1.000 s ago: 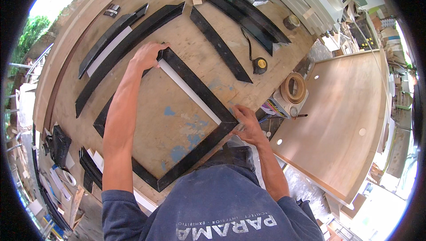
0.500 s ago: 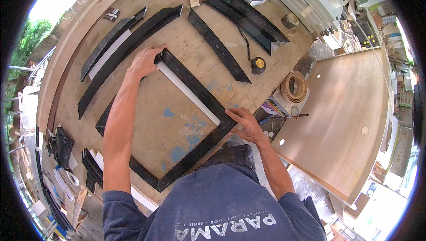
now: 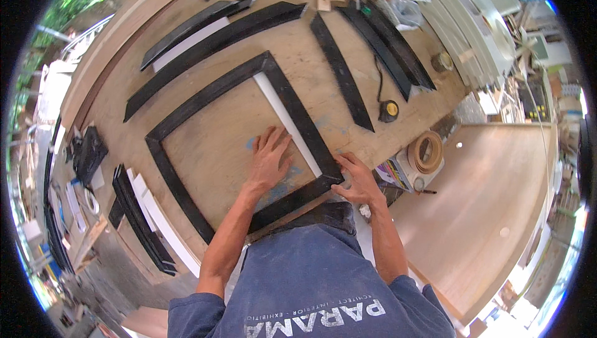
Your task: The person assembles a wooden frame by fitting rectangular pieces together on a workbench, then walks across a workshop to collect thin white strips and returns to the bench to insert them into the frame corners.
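Black four-sided frame (image 3: 300, 114) lies flat on the wooden counter (image 3: 205, 157), directly in front of you; your left forearm covers part of its near-left corner. A white strip (image 3: 281, 114) runs along the inner edge of its right-hand bar.

Left hand (image 3: 272, 161): inside the frame's opening, palm down, fingers spread and released, tips near the white strip. Contact with the strip: cannot tell.

Right hand (image 3: 359, 181): at the near-right corner of the frame, thumb and fingers parted around the outside of that corner. Whether you are grasping it or only steadying it, cannot tell.

Surroundings: a long black moulding (image 3: 214, 55) lies beyond the frame's far-left bar, apart from it. To the right, a separate black length (image 3: 342, 74) lies near a black-and-yellow tape measure (image 3: 388, 111). A brown coiled roll (image 3: 425, 152) sits past your right hand, beyond the counter's edge.
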Action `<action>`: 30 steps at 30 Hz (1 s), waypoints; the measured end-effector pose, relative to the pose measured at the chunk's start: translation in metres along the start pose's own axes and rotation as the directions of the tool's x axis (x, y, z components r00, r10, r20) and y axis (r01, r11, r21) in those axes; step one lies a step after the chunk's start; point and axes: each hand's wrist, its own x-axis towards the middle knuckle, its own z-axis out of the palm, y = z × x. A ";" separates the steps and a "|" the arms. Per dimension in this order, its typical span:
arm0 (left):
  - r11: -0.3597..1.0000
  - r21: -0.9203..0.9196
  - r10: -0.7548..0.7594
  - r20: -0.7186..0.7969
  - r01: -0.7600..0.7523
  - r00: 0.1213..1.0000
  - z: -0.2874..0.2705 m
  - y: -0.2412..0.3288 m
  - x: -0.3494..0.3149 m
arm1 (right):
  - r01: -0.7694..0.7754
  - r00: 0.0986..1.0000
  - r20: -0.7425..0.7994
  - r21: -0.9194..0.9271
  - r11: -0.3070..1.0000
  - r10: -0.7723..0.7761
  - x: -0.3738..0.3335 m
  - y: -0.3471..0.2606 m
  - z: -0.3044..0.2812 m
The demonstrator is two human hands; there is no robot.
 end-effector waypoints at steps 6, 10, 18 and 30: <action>0.941 -0.252 -0.294 -0.281 0.225 0.914 -0.038 -0.013 -0.045 | 0.031 0.994 -0.104 -0.142 0.989 -0.046 0.012 0.011 0.004; 0.761 -0.414 -0.637 -0.618 0.499 0.460 -0.089 -0.029 -0.140 | 0.066 0.956 -0.286 -0.036 0.997 -0.073 0.027 0.001 0.014; 0.344 -0.059 -0.624 -0.760 0.937 0.181 -0.068 -0.049 -0.341 | 0.228 0.946 -0.253 0.072 0.971 -0.203 0.066 -0.032 0.039; 0.447 -0.220 -0.525 -0.849 0.867 0.055 -0.073 -0.042 -0.347 | 0.485 0.850 -0.284 0.091 0.870 -0.444 0.091 -0.076 0.060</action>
